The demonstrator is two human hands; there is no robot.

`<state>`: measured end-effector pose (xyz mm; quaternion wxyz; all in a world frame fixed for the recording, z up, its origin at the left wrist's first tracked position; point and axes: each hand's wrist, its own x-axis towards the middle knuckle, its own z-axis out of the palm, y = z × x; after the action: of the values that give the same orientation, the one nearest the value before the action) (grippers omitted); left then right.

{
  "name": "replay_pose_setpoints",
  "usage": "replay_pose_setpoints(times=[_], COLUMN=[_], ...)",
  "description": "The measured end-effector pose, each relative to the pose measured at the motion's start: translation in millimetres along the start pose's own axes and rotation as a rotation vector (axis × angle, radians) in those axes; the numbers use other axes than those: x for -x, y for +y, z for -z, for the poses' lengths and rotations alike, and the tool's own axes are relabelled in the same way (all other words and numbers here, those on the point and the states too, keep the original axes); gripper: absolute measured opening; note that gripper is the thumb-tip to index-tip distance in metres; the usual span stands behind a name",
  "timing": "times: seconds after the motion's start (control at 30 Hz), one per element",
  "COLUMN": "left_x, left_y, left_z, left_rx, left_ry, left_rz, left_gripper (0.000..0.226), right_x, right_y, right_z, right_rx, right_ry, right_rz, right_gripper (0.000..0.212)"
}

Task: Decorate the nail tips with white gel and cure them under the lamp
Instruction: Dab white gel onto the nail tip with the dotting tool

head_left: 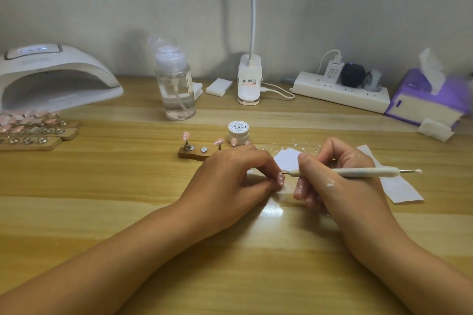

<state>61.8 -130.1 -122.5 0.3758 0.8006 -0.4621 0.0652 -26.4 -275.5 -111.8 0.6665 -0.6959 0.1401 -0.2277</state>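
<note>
My left hand (230, 181) pinches a small pink nail tip (280, 178) with white dots on it, low over the wooden table. My right hand (340, 176) grips a white dotting pen (358, 172) lying level, its fine metal point touching the tip. A white smear of gel shows on the back of that hand. Behind my left hand a wooden holder strip (194, 154) carries pink tips on stands. The white gel jar (238, 131) stands just beyond it. A white paper palette (288, 158) lies behind my hands. The white curing lamp (53, 77) sits at the far left.
Wooden racks of pink nail tips (35, 128) lie before the lamp. A clear pump bottle (176, 89), white pads (219, 86), a clip lamp base (249, 82), a power strip (340, 92) and a purple tissue box (430, 100) line the back. A paper strip (399, 186) lies right.
</note>
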Motion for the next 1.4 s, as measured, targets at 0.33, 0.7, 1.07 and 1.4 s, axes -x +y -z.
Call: replay_pose_setpoints(times=[0.33, 0.7, 1.07, 1.4], left_x=[0, 0, 0, 0], left_y=[0, -1, 0, 0], left_z=[0, -1, -1, -1], left_rx=[0.039, 0.027, 0.018, 0.012], left_ry=[0.004, 0.005, 0.015, 0.009], left_rz=[0.011, 0.006, -0.01, 0.005], left_gripper=[0.009, 0.008, 0.007, 0.009], right_x=[-8, -25, -8, -1], right_y=[-5, 14, -3, 0], right_z=[14, 29, 6, -1], right_rx=[-0.004, 0.44, -0.038, 0.053], right_ry=[0.137, 0.089, 0.093, 0.018], right_rz=[0.134, 0.051, 0.045, 0.007], right_gripper=[0.034, 0.019, 0.033, 0.025])
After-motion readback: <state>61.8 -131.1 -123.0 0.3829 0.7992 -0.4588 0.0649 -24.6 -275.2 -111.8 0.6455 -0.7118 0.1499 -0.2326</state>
